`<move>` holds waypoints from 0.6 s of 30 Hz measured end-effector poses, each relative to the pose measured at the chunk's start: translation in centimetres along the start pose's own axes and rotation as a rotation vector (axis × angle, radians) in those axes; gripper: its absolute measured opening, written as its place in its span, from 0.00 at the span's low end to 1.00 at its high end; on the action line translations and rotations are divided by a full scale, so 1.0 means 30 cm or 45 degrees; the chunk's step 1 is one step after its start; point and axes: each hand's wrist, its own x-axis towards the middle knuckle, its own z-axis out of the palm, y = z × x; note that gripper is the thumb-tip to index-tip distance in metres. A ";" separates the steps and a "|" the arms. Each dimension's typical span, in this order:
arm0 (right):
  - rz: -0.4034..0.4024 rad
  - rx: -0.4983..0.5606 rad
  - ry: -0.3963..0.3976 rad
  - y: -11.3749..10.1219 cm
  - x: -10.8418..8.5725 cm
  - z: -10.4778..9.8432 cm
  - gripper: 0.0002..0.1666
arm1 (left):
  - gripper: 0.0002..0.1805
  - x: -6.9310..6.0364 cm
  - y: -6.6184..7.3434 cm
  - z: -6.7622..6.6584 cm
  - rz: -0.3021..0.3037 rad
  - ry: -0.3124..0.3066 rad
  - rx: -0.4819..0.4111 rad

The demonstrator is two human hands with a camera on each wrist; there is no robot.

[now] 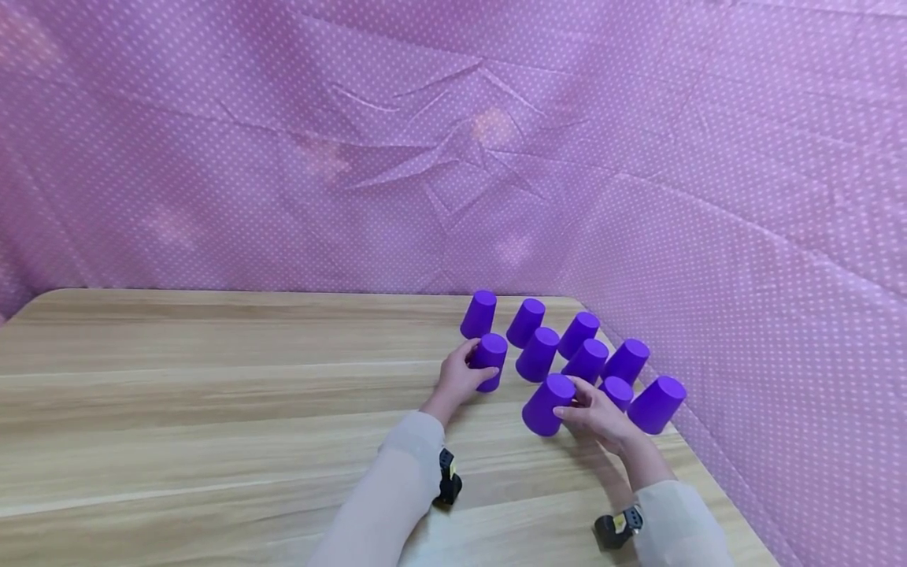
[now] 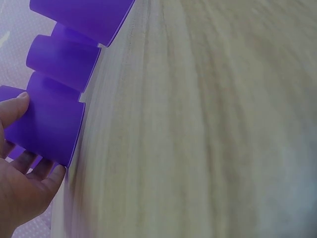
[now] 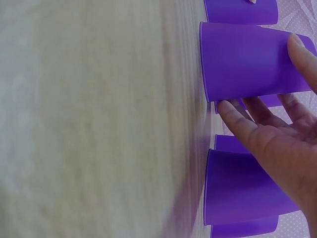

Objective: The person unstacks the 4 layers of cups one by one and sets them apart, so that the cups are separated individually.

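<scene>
Several purple cups stand upside down in staggered rows on the wooden table. My left hand [image 1: 457, 376] holds one purple cup [image 1: 490, 362] at the left of the group. In the left wrist view its thumb [image 2: 19, 106] lies on the near side of that cup, with the fingers around the other side. My right hand [image 1: 598, 413] holds the front purple cup [image 1: 544, 408], its thumb on the near side. In the right wrist view the fingertips [image 3: 227, 106] reach down beside this cup's rim, close to the tabletop. Another purple cup [image 1: 618, 391] is partly hidden behind the right hand.
More upturned cups stand behind the hands, among them a back-left cup [image 1: 478, 315], a middle cup [image 1: 537, 356] and a far-right cup [image 1: 657, 405] near the table's right edge. Pink dotted cloth [image 1: 354, 197] hangs behind and to the right of the wooden table [image 1: 212, 394].
</scene>
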 end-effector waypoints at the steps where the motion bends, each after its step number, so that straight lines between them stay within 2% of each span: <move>1: -0.003 0.000 -0.002 0.001 0.001 0.001 0.36 | 0.32 0.000 -0.002 -0.001 0.000 0.003 0.008; 6: -0.013 0.001 -0.018 0.005 0.004 0.001 0.36 | 0.32 0.000 -0.006 -0.001 0.008 0.015 0.007; 11: -0.023 0.017 -0.030 0.004 0.007 -0.005 0.36 | 0.33 -0.001 -0.002 -0.001 0.010 0.023 -0.048; 18: -0.063 -0.009 -0.051 -0.020 0.007 -0.019 0.38 | 0.37 -0.001 0.024 -0.018 0.047 -0.005 -0.100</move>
